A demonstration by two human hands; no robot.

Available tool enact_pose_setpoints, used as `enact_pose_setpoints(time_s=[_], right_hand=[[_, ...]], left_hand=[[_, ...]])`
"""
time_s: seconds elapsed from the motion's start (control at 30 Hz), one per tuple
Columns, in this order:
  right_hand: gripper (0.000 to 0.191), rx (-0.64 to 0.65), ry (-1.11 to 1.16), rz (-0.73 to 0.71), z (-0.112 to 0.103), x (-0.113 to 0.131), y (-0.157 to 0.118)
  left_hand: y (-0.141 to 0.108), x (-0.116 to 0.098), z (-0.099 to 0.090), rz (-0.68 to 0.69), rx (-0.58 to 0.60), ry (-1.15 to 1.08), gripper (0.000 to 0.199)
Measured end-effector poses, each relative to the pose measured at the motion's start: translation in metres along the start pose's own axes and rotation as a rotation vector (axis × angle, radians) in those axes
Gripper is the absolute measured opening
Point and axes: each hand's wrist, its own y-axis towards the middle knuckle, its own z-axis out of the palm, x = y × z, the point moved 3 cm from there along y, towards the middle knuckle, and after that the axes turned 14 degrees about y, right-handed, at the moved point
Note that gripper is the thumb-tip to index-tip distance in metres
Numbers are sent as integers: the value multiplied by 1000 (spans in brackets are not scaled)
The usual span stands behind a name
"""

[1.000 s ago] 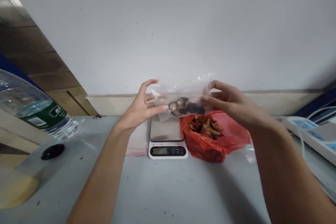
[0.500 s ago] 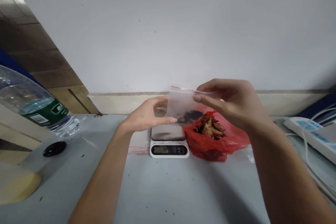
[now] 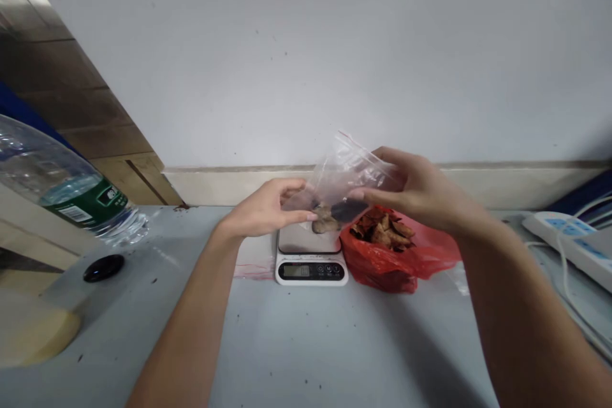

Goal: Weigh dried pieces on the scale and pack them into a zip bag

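Both hands hold a small clear zip bag (image 3: 345,177) just above a white digital kitchen scale (image 3: 310,261). My left hand (image 3: 265,211) pinches the bag's lower left part. My right hand (image 3: 414,190) grips its right side, with the top tilted up and right. Dark and brown dried pieces (image 3: 335,217) lie at the bag's bottom, close over the scale's steel plate. To the right of the scale lies an open red plastic bag (image 3: 401,258) holding several brown dried pieces.
A clear water bottle with a green label (image 3: 62,188) lies at the left, a black cap (image 3: 104,267) in front of it. A yellow object (image 3: 33,331) sits at the lower left. A white power strip (image 3: 568,239) with cables is at the right edge. A white wall is behind.
The bag came down from in front of the wall to just above the scale and tipped, its top now up and right. My left hand closed onto its lower corner.
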Motion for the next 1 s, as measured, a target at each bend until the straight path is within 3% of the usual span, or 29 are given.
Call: enact_pose_setpoints(time_s=[0.1, 0.3, 0.57, 0.77, 0.83, 0.9, 1.0], right_hand=[[41, 97, 42, -3, 2, -1, 0], [29, 50, 102, 50, 9, -3, 2], [28, 103, 169, 35, 21, -7, 2], [14, 232, -47, -6, 31, 3, -2], [13, 214, -140, -58, 37, 3, -2], [24, 242, -322, -55, 45, 0, -1], [23, 420, -505, 22, 60, -6, -2]], left_hand=[[-1, 2, -2, -16, -4, 7, 33], [-4, 7, -5, -41, 21, -10, 50], [-10, 10, -16, -66, 42, 38, 48], [-14, 21, -22, -105, -27, 121, 38], [-15, 29, -22, -179, -51, 235, 35], [-16, 39, -22, -287, -50, 362, 34], [-18, 52, -21, -398, -31, 462, 35]])
